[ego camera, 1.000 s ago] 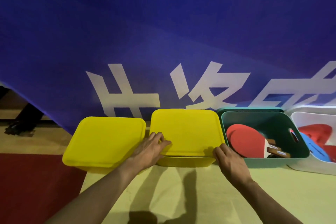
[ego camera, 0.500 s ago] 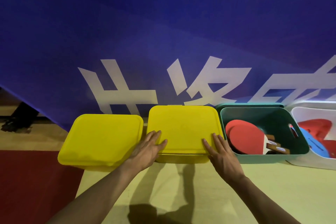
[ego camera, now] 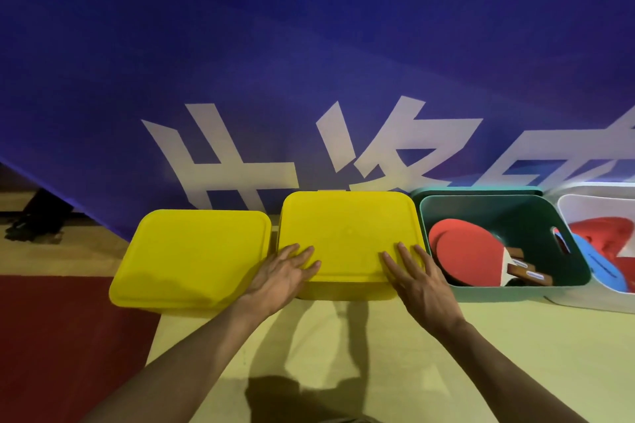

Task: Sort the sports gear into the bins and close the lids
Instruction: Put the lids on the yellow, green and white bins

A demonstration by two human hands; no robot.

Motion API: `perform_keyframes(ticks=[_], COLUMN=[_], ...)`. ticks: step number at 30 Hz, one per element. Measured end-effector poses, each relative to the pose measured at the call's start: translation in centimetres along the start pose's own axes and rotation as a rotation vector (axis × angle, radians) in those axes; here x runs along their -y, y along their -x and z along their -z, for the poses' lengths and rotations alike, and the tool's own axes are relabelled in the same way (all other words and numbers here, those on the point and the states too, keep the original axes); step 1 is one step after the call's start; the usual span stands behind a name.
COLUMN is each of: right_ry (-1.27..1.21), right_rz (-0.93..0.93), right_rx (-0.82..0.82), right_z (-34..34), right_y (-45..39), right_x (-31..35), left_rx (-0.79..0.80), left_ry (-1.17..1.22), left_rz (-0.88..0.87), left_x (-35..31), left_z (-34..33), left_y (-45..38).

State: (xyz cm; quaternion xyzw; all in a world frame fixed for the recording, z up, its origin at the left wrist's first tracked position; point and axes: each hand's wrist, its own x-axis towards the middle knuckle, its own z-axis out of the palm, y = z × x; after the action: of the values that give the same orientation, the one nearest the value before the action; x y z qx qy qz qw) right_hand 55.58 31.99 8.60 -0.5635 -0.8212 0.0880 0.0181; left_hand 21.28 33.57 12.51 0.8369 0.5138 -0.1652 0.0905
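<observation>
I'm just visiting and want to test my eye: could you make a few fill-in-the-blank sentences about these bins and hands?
1. Both hands, left and right, press flat on a lid coloured ____.
2. The paddles lie in the ____ bin.
3. The number of bins with lids on is ____.
4. The white bin stands at the far ____ of the row.

Missing words: yellow; green; two; right
</observation>
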Motion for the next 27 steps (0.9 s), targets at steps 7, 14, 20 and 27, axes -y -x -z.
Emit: perform_keyframes(ticks=[7, 14, 20, 27], right_ry=[0.033, -0.034, -0.110, -0.032], right_rz=[0.025, 0.023, 0.048, 0.023], right_rx=[0.033, 0.084, 0.069, 0.097], right_z=[-0.2, 1.0, 1.1, 1.1], right_y=[-0.5, -0.9, -0.7, -0.8], right_x=[0.4, 0.5, 0.4, 0.4], left_rx=[-0.013, -0.113, -0.188, -0.039], left_ry=[0.021, 0.250, 0.360, 0.345], left_rz=[0.004, -0.035, -0.041, 0.287], left_x=[-0.2, 1.0, 1.7, 0.5], left_z=[-0.1, -0.7, -1.1, 0.0], left_y=[0.3, 0.3, 1.0, 0.9])
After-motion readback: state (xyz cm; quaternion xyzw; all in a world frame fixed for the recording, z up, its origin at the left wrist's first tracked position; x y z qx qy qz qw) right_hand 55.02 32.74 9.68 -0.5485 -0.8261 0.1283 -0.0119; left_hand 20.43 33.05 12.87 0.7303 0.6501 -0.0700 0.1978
